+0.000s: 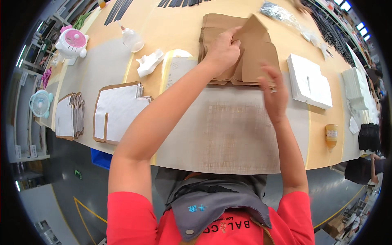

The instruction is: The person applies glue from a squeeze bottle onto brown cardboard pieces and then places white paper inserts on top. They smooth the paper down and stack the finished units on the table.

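Upper centre of frame: my left hand (222, 51) pinches the top brown paper sheet (255, 49) while my right hand (274, 96), fingers spread, hovers; I judge lower sheets could drag askew.

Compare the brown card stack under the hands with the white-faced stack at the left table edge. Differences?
The brown card stack shows plain brown faces; the white-faced stack shows white faces with brown edges. The brown card stack has its top sheet lifted by the left hand, with the right hand at its near edge; the white-faced stack lies flat, untouched. The brown one sits mid-table, the white one at the left edge. Both are stacked flat cut sheets on the table.
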Demonstrator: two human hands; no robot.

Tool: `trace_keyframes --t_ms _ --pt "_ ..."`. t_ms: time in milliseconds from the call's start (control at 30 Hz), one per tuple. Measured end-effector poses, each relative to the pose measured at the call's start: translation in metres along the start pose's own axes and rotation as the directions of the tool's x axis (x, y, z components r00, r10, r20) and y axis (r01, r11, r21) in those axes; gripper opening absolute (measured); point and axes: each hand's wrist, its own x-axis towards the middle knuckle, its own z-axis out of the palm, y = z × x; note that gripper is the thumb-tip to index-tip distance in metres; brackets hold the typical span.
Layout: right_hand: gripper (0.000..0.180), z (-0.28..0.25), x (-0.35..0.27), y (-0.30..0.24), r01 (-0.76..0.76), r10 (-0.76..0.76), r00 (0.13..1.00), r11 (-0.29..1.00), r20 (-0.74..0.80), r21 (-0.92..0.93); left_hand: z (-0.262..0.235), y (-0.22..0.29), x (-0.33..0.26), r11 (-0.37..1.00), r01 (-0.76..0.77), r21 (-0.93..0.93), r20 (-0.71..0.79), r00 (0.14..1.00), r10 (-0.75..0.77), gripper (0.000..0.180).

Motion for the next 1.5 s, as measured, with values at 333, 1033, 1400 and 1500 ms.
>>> trace_keyframes --t_ms 333,1033,1400,1500 --pt "0.037 -0.091 -0.004 0.018 -0.677 0.513 0.733 0.484 0.447 0.555 -0.028 0.056 -0.131 0.841 0.195 -0.505 0.244 0.967 -0.077 0.045" --pt "0.044 -0.116 -0.122 -0.002 -0.314 0.396 0.916 0.812 0.068 -0.492 0.006 -0.04 -0.226 0.725 -0.058 0.686 -0.021 0.995 0.1 0.052" --pt "0.069 -0.342 -0.131 0.157 -0.816 0.838 0.514 0.413 -0.181 -0.404 0.038 -0.06 -0.215 0.484 -0.417 0.769 0.424 0.9 0.103 0.062" --pt "0.057 -0.342 -0.123 0.143 -0.87 0.88 0.473 0.46 -0.035 -0.18 0.034 -0.055 -0.218 0.432 -0.415 0.8 0.426 0.901 0.078 0.063"
